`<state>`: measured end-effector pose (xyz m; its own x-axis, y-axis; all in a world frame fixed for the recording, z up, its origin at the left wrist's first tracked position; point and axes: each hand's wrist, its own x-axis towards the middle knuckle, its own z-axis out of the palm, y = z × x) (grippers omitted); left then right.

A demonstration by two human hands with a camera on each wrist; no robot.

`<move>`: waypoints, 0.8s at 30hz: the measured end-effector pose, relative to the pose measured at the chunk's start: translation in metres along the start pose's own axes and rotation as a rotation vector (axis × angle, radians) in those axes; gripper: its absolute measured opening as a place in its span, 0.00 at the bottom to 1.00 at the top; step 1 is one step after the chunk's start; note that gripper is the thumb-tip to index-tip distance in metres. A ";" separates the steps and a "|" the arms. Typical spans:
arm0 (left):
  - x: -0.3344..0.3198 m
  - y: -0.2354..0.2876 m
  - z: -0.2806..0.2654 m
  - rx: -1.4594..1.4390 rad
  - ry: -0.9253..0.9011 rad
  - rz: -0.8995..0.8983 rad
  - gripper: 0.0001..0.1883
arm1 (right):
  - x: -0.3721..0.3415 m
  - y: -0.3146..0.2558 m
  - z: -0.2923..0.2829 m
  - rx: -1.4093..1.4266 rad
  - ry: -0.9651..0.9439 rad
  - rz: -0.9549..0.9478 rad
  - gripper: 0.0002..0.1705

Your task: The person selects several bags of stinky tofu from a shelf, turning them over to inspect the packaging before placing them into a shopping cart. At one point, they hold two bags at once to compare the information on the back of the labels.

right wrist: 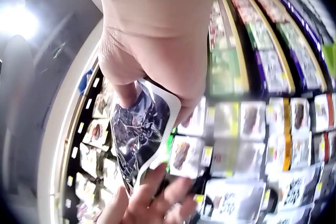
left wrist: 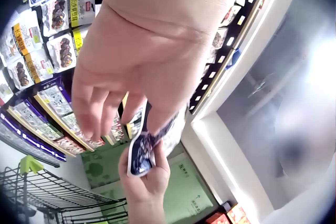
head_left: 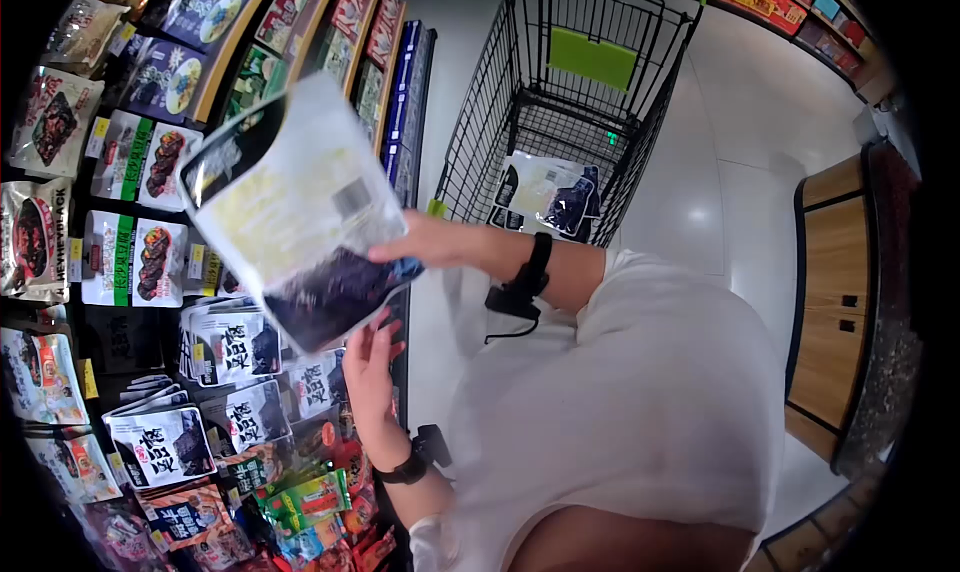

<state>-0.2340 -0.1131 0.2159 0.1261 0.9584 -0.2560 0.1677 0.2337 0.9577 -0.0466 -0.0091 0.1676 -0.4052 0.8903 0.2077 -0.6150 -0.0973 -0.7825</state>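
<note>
My right hand [head_left: 415, 242] pinches a large flat food pouch [head_left: 295, 207] by its edge. The back of the pouch faces up in the head view: white with yellowish print, a barcode and a dark lower end. A glossy black face of the pouch [right wrist: 142, 134] shows in the right wrist view, with the thumb on it. My left hand [head_left: 370, 377] is just below the pouch's lower edge, its fingers loosely extended. In the left wrist view, the left hand [left wrist: 142, 71] has nothing in its grasp, and the pouch is partly hidden behind it.
Shelves to the left hold rows of packaged food, with white-and-black pouches [head_left: 165, 447] near the left hand. A black wire shopping cart [head_left: 470, 122] stands ahead with several pouches [head_left: 545, 192] inside. A wooden cabinet [head_left: 835, 302] is on the right.
</note>
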 end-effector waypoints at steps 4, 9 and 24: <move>0.015 -0.017 0.007 0.062 -0.395 -0.085 0.21 | -0.032 -0.076 -0.113 -0.321 0.164 0.066 0.29; 0.034 -0.031 0.013 0.006 -0.337 -0.216 0.19 | -0.096 -0.104 -0.272 -0.940 0.517 0.569 0.23; 0.055 -0.038 0.021 -0.008 -0.177 -0.251 0.18 | -0.136 0.022 -0.383 -0.891 0.343 1.117 0.26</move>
<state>-0.2131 -0.0723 0.1627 0.2502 0.8273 -0.5029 0.2076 0.4615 0.8625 0.2538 0.0379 -0.1024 -0.1243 0.6105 -0.7822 0.5656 -0.6041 -0.5614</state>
